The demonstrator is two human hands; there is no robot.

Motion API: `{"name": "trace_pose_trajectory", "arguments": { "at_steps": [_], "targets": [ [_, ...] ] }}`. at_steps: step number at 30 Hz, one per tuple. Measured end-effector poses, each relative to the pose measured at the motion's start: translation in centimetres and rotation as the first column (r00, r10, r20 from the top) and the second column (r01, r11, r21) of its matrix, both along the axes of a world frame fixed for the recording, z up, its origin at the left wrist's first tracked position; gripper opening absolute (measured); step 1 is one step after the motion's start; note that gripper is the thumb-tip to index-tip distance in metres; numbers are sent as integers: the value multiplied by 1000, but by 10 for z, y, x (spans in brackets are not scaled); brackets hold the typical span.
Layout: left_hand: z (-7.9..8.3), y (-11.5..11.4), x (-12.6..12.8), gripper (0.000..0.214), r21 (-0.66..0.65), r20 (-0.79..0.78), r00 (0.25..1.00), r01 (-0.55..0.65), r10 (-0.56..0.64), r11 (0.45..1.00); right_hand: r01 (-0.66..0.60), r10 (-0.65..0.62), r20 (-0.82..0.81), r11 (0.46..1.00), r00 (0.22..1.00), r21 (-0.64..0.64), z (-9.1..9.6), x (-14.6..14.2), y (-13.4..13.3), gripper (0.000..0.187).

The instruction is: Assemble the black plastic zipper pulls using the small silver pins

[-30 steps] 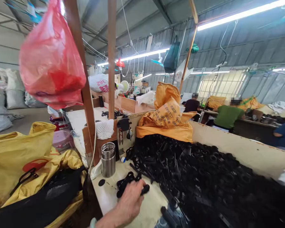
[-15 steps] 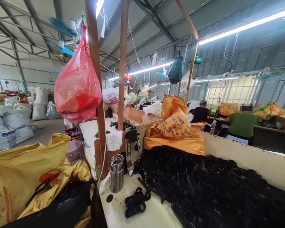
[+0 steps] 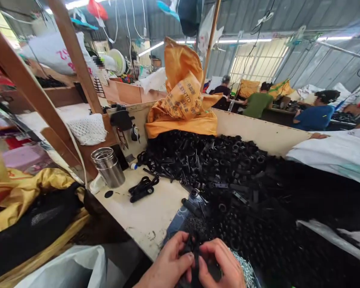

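At the lower middle of the head view, my left hand (image 3: 169, 264) pinches a small black part (image 3: 195, 262) between thumb and fingers. My right hand (image 3: 223, 266) closes on the same part from the other side. Its exact kind is hard to make out, since fingers cover much of it. Just beyond my hands a large pile of black plastic pieces (image 3: 198, 160) spreads to the right, with rings and strips among them. Dark blue patterned cloth (image 3: 177, 224) shows at its near left edge. Several assembled black pieces (image 3: 142, 190) lie on the pale tabletop (image 3: 132, 216).
An open steel flask (image 3: 108, 168) stands on the left of the table, beside a wooden post (image 3: 36, 96). An orange sack (image 3: 183, 96) rests behind the pile, and white sacking (image 3: 333, 154) lies at right. Three people (image 3: 258, 102) sit at a far bench.
The view has swung right and down. My two hands, out of sight before, now show at the bottom with a black part between them.
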State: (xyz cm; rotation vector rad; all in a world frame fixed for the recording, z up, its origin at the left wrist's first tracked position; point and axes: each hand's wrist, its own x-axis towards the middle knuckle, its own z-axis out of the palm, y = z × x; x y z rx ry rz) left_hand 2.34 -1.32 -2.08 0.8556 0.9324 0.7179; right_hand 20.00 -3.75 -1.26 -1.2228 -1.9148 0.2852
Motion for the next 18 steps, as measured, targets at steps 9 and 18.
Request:
{"name": "trace_pose_trajectory", "arguments": {
  "at_steps": [9, 18],
  "targets": [
    [12, -2, 3, 34, -26, -13, 1000, -14, 13, 1000, -34, 33, 42, 999, 999, 28, -1, 0, 3, 14],
    [30, -2, 1, 27, 56, 21, 998, 56, -57, 997, -37, 36, 55, 999, 998, 29, -4, -4, 4, 12]
  ]
}}
